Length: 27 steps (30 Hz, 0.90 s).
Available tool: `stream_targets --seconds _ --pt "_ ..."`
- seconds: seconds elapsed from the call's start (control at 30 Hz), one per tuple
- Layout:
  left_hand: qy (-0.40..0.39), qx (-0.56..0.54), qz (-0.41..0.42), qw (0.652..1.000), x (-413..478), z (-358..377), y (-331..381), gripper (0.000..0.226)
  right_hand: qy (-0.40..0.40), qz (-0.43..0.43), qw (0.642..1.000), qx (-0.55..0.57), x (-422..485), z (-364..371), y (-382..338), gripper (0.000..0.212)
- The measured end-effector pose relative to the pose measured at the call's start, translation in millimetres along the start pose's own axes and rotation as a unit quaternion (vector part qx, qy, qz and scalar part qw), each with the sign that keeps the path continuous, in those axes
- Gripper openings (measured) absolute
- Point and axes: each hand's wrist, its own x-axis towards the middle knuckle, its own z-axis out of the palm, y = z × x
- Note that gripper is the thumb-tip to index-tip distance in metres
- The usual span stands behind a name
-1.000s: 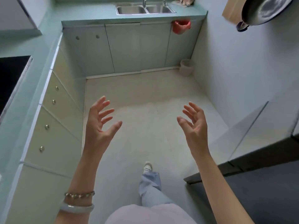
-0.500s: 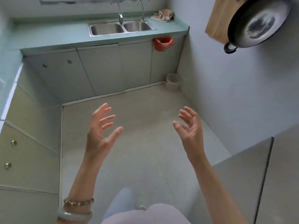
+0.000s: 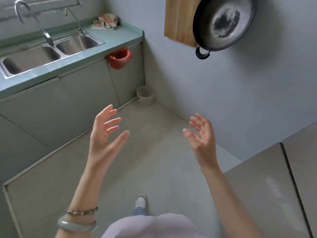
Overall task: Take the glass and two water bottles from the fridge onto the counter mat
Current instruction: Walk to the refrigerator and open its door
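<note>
Nearest, the left hand (image 3: 104, 136), bracelets (image 3: 80, 212) on its wrist, and the right hand (image 3: 202, 136) are raised, palms facing each other, fingers spread and loosely bent, holding nothing. Right of the right hand and apart from it stands what looks like the fridge (image 3: 267, 194), two steel doors meeting at a dark seam; a faint pale mark on the nearer door is too blurred to read. Farther off, a bucket (image 3: 145, 96) sits in the corner, a red bag (image 3: 119, 60) hangs below the counter (image 3: 120, 38), and a wok (image 3: 223, 23) hangs on the wall.
</note>
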Motion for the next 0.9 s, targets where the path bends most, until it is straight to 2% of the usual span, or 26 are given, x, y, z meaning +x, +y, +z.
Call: stream_targets --seconds 0.17,0.37,0.67,0.9 --pt "-0.098 -0.025 0.02 0.995 96.8 15.0 -28.3 0.073 0.085 -0.005 0.996 -0.002 53.5 22.6 2.2 0.05" --pt "-0.194 -0.066 0.024 0.978 175.8 63.0 -56.3 0.07 0.198 0.006 0.98 -0.026 95.0 8.6 8.7 0.051" --pt "-0.307 -0.105 0.055 0.944 280.3 175.7 -81.4 0.069 0.32 -0.001 0.947 -0.035 175.2 -35.9 36.7 0.051" --pt "-0.396 -0.125 0.078 0.906 357.2 276.8 -64.1 0.069 0.405 -0.012 0.914 -0.033 246.6 -74.7 39.2 0.052"
